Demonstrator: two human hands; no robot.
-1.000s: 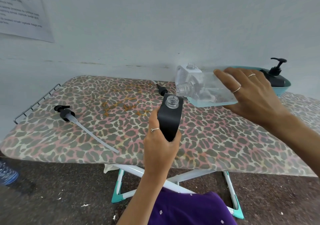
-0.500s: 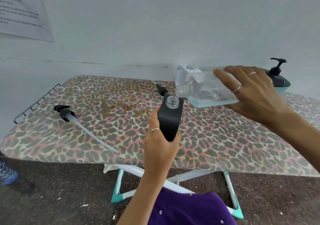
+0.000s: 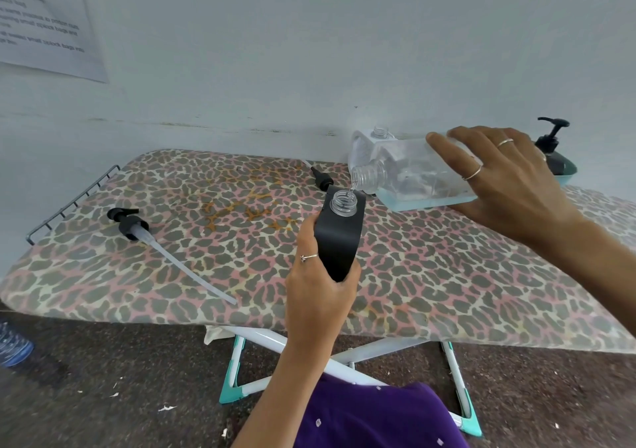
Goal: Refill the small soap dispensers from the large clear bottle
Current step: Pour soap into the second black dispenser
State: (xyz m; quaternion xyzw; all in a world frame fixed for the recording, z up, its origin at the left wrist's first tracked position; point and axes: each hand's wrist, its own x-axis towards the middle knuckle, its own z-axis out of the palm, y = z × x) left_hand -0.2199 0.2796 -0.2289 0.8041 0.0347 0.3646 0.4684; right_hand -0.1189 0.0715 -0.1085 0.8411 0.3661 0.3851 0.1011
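Left hand, fingers curled around black dispenser, open neck upward, above ironing board. Right hand, fingers spread, gripping large clear bottle, tipped sideways, mouth just over dispenser neck. Pump head lying at left.

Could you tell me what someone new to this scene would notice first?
Probably the large clear bottle, tipped on its side in the right hand, its mouth just above the open neck of the black dispenser that the left hand holds at the middle. Next, the leopard-print ironing board beneath, with a loose pump lying at its left end.
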